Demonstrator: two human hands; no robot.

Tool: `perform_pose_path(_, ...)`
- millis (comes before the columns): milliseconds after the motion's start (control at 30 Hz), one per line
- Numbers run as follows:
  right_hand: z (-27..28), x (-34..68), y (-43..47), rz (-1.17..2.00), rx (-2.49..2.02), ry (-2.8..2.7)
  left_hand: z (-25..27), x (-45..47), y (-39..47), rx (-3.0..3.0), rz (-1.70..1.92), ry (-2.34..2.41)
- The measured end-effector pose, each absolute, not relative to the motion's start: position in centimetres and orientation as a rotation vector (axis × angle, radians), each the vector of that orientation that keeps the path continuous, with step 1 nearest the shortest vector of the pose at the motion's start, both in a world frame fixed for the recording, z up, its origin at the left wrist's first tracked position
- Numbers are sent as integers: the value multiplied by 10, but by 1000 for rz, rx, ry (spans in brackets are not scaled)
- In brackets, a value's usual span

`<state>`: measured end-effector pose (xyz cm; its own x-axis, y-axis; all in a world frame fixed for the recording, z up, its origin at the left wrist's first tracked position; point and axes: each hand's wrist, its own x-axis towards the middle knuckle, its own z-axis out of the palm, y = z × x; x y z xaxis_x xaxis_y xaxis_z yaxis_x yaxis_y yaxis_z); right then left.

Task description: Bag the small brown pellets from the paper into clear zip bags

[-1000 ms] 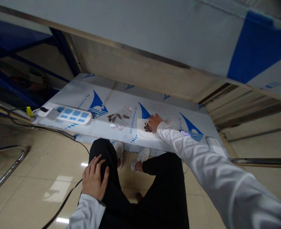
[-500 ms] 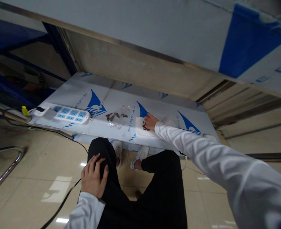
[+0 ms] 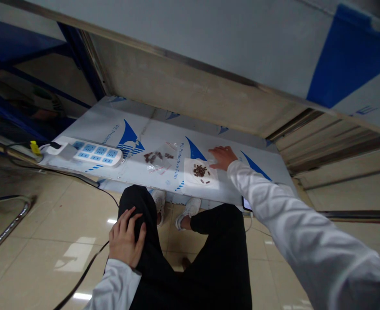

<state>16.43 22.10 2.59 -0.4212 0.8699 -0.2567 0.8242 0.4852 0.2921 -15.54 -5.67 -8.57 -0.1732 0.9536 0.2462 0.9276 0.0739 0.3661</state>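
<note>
My left hand point(image 3: 127, 239) rests on the black trouser leg point(image 3: 137, 200) at my left knee, fingers stretched out and holding nothing. Over the film-covered shelf, my right hand point(image 3: 223, 157) hovers or lies palm down, fingers spread, just right of a white sheet point(image 3: 191, 181). On that sheet is a small heap of short brown rod-shaped pieces point(image 3: 201, 171), a few scattered toward its front edge. What lies under my right palm is hidden. To the left of the sheet sits a clear plastic bag point(image 3: 159, 163) with larger dark brown pieces point(image 3: 153, 156) in or on it.
A white power strip point(image 3: 99, 154) with a black plug point(image 3: 55, 145) stands at the shelf's left end. A phone point(image 3: 246, 203) lies by the front edge under my right forearm. Overhead runs a wide panel point(image 3: 190, 34). A metal chair leg point(image 3: 15, 221) is at left.
My right hand has lifted off the brown pieces and moved right, its fingers spreading. The heap on the sheet is now uncovered. My left hand has stayed on the knee.
</note>
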Motion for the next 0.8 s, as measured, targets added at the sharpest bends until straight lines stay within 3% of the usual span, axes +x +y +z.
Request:
perform_pose_path(267,7,240,217,91,2028,2132,-86,-155,-57,1912,680,2273)
perform_pose_path(433,25,235,243,271,2631,2349,-86,-153,-56,1898,699,2271)
perform_pose_path(500,28,208,248,268,2554,2558,-85,-153,-56,1887,696,2280)
perform_pose_path(600,15,137,234,-10,2226,2796,-85,-154,-55,1893,674,2274)
perform_pose_path(800,-37,-12,178,-328,1742,2859,-85,-159,-57,1915,702,2238)
